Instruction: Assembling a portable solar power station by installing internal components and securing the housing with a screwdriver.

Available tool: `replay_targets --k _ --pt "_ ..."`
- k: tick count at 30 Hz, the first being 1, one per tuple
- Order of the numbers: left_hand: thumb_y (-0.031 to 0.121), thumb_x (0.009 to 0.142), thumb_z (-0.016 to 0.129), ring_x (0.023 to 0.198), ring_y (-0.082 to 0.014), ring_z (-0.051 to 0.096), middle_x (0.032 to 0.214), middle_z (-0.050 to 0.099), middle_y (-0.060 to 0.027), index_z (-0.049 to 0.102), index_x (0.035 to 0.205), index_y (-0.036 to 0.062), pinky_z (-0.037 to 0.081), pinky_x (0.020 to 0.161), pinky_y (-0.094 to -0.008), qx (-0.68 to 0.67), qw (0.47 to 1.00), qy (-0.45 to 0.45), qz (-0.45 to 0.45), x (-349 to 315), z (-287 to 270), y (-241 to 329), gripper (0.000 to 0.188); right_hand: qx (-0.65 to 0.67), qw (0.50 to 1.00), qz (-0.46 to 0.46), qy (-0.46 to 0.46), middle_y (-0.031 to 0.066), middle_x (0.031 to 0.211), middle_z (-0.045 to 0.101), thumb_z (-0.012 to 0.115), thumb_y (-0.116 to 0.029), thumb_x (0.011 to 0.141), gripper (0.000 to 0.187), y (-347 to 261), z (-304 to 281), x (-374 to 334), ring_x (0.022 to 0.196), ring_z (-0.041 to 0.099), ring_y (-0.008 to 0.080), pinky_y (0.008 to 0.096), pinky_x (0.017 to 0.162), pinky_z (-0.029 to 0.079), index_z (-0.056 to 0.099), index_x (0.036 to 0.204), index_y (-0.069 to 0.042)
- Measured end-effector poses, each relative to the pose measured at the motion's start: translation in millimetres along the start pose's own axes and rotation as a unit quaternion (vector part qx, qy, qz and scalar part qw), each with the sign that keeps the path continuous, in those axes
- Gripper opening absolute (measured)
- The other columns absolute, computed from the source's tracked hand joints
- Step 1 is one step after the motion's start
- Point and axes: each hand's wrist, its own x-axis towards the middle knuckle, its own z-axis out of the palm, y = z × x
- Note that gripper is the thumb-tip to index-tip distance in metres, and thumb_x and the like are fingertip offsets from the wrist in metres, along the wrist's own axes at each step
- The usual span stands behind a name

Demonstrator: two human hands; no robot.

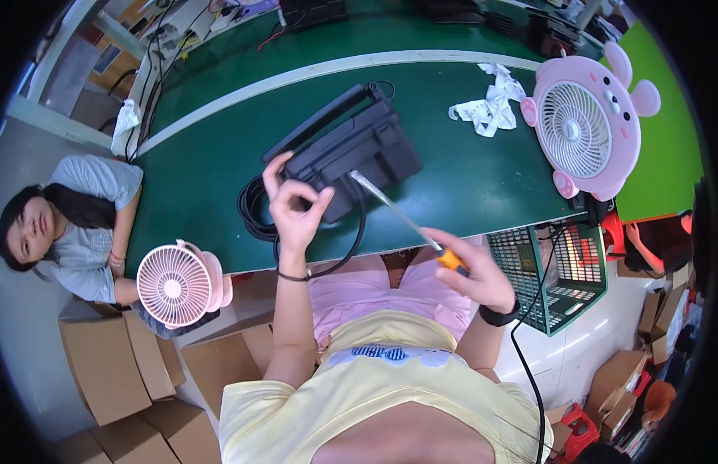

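A black boxy device (351, 151) with a long handle bar and a cable lies on the green table in front of me. My left hand (295, 213) is at its near left edge, fingers curled and thumb bent toward them, gripping the edge. My right hand (479, 274) is closed around the yellow-and-black handle of a screwdriver (401, 216). Its long metal shaft slants up and left, and the tip is at the near side of the device. Whether the tip sits in a screw is too small to tell. A coiled black cable (254, 209) rests beside my left hand.
A pink animal-shaped fan (579, 127) stands at the right, near crumpled white paper (492, 102). Another pink fan (173, 286) is at the left, beside a seated person (76, 220). A green crate (548, 278) stands below the table's right edge; cardboard boxes (104, 363) are at lower left.
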Motion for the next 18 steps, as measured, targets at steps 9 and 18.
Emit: replay_targets --k 9,18 --pt "-0.003 0.053 0.094 0.115 -0.0238 0.058 0.124 0.054 -0.0125 0.053 0.082 0.0105 0.047 0.098 -0.0374 -0.115 0.99 -0.061 -0.053 -37 -21 5 0.052 0.238 0.896 -0.089 0.363 0.0042 0.117 0.063 0.062 -0.01 0.096 0.028 24 -12 69 0.067 0.049 0.0006 0.0152 0.052 0.041 0.052 0.122 -0.009" --pt "0.016 0.053 0.098 0.135 -0.0265 0.04 0.154 0.026 -0.014 0.009 0.153 0.008 0.036 0.113 -0.0431 -0.176 0.964 -0.085 -0.179 -59 -3 16 0.134 0.348 0.829 -0.118 0.421 0.001 0.107 0.066 0.063 -0.006 0.094 0.031 50 17 91 0.079 0.055 0.0015 0.0138 0.054 0.042 0.048 0.121 -0.013"
